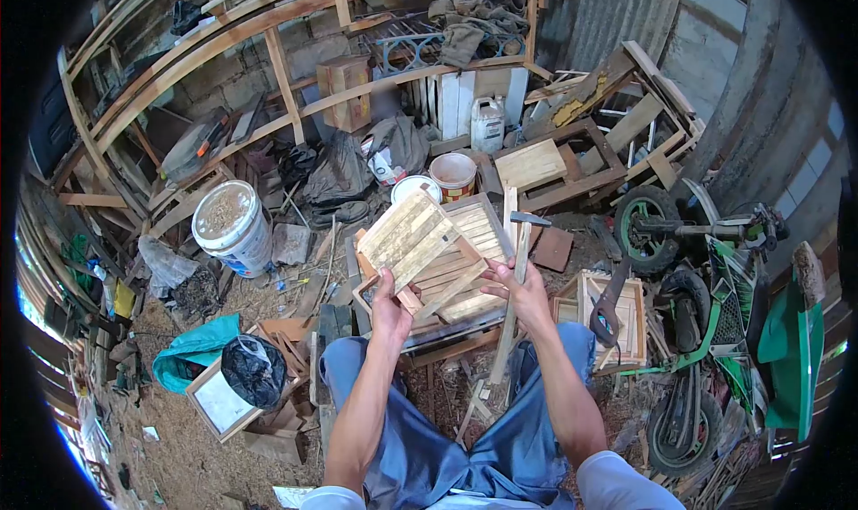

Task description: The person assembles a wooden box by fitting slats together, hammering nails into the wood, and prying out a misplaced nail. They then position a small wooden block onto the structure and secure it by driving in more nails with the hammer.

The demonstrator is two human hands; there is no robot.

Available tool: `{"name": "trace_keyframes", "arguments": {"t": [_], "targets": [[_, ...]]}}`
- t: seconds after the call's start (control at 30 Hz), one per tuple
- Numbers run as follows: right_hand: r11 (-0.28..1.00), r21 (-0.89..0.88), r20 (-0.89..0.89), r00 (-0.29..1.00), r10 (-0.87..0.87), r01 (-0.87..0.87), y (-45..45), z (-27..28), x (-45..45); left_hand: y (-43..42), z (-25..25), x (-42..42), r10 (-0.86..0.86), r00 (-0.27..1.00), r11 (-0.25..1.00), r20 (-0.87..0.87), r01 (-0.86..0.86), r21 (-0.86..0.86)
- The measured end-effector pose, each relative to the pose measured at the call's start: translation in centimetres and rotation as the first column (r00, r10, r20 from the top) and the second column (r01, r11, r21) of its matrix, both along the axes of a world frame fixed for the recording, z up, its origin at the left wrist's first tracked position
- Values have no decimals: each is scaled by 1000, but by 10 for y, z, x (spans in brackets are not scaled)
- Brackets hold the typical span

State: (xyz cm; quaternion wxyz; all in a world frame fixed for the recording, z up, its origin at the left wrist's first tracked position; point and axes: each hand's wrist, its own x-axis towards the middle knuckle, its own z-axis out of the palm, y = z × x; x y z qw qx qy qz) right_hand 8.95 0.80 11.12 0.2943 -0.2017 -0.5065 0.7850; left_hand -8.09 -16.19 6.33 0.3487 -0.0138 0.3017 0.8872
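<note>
A small wooden frame with a slatted panel [404, 246] is held tilted over my lap. My left hand [390, 318] grips its lower left side, thumb on top. At the lower right corner, my right hand [523, 294] has its thumb and fingers on the frame's edge. Beneath lies a larger slatted wooden panel [478, 228] on a low work surface. Just beyond my right hand is a hammer [530, 218], its head facing up. A long thin wood strip [506, 340] runs under my right wrist. Contact between that strip and my palm is hard to see.
A handsaw [606, 318] leans on wooden frames [636, 358] at right, near a green small bike [706, 331]. White bucket [234, 228], paint pails [453, 175] and a jug [487, 124] stand beyond. At left lies a black bag [253, 370] on a framed board [214, 403].
</note>
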Motion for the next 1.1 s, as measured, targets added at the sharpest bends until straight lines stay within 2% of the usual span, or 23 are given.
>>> {"name": "trace_keyframes", "arguments": {"t": [0.17,0.27,0.37,0.47,0.5,0.63,0.73,0.83,0.93,1.03,1.1], "targets": [[1000,7,-27,999,-28,28,2,-11,-6,2,0,1,-15,1000,1000,13,15,-10],[998,23,-19,998,-55,56,5,-16,-7,2,-17,-8,-23,995,999,-99,18,-51],[996,22,-22,996,-85,85,9,-22,-9,1,15,8,-10,952,967,-306,-69,-247],[991,30,6,992,-130,129,13,-26,-8,-5,10,1,-201,871,917,-448,7,-399],[989,42,22,989,-145,144,13,-24,-7,-7,25,6,-235,871,898,-431,25,-440],[983,30,22,983,-180,179,15,-17,-2,-9,31,8,-361,709,877,-606,36,-480],[984,49,45,983,-176,174,20,-17,0,-8,25,9,-373,683,889,-628,71,-452],[985,57,45,985,-165,162,23,-15,3,-10,34,13,-365,727,898,-582,111,-425],[976,42,80,973,-215,212,24,-18,1,-8,30,11,-333,810,922,-482,173,-346],[991,-9,195,972,-132,136,26,-15,6,-7,25,9,-337,891,888,-305,193,-417],[991,-29,222,968,-120,129,24,-14,5,-5,20,3,-372,888,884,-270,250,-395]]}}
